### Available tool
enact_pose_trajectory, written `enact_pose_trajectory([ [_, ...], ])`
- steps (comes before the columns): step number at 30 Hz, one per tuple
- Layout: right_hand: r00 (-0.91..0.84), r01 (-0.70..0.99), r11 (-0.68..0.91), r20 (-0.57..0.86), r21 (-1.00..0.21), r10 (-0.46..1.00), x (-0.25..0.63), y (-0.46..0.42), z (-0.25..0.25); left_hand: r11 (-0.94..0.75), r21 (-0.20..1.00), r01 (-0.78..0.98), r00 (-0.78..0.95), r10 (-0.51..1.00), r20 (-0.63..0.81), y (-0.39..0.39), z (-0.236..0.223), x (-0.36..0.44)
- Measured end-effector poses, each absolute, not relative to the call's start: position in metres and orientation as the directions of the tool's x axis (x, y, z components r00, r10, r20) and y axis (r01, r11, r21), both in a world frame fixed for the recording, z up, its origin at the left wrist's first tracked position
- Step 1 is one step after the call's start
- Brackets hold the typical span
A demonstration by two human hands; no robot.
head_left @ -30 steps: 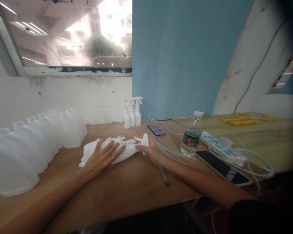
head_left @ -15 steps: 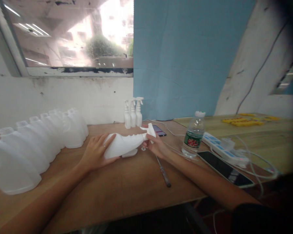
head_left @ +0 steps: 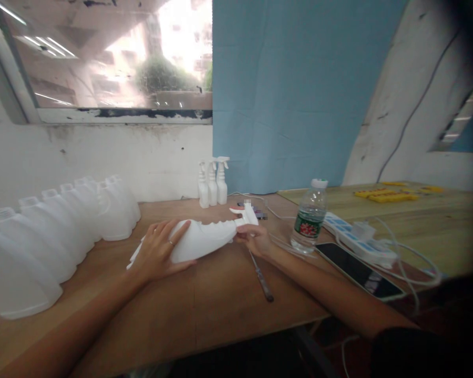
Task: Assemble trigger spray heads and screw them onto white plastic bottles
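Since a second ago, our spray head (head_left: 250, 214) has shifted rightward. Mid-table, our left hand (head_left: 160, 244) grips the sideways bottle (head_left: 205, 240); our right hand (head_left: 257, 240) pinches its neck. Bare table (head_left: 189, 310) runs to the near edge. Around it are three sprayers (head_left: 212, 185) and two phones (head_left: 358, 269).

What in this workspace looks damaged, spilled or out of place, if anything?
The window frame looks damaged: ragged dark patches break its white lower bar, as if paint has peeled. I see no spill. The spray bottle is tipped sideways, but the left hand and right hand hold it.
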State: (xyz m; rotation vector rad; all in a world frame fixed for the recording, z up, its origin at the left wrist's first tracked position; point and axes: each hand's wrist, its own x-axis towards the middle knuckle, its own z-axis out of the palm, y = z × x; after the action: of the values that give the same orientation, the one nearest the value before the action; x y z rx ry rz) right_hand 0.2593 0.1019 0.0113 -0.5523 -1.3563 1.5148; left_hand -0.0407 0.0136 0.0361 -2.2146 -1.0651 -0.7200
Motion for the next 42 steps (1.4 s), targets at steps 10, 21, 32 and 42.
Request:
enact_pose_trajectory([
  [10, -0.396, -0.444, 0.201, 0.392, -0.873, 0.83, 0.261, 0.096, 0.038, -0.56, 0.45, 0.695, 0.277, 0.787, 0.552, 0.007, 0.049, -0.023],
  [21, -0.242, -0.377, 0.453, 0.558, -0.808, 0.794, 0.273, 0.096, 0.081, -0.461, 0.834, 0.303, -0.007, 0.874, 0.486, 0.088, 0.095, -0.04],
  [32, -0.393, 0.317, 0.582, 0.454, -0.749, 0.799, 0.28, 0.146, 0.022, -0.067, 0.866, 0.496, -0.471, 0.817, 0.333, 0.212, 0.079, -0.031],
  [42, -0.553, 0.584, 0.668, 0.377, -0.461, 0.743, 0.283, 0.143, 0.021, 0.118, 0.713, 0.691, -0.453, 0.84, 0.3, 0.244, 0.057, 0.017],
])
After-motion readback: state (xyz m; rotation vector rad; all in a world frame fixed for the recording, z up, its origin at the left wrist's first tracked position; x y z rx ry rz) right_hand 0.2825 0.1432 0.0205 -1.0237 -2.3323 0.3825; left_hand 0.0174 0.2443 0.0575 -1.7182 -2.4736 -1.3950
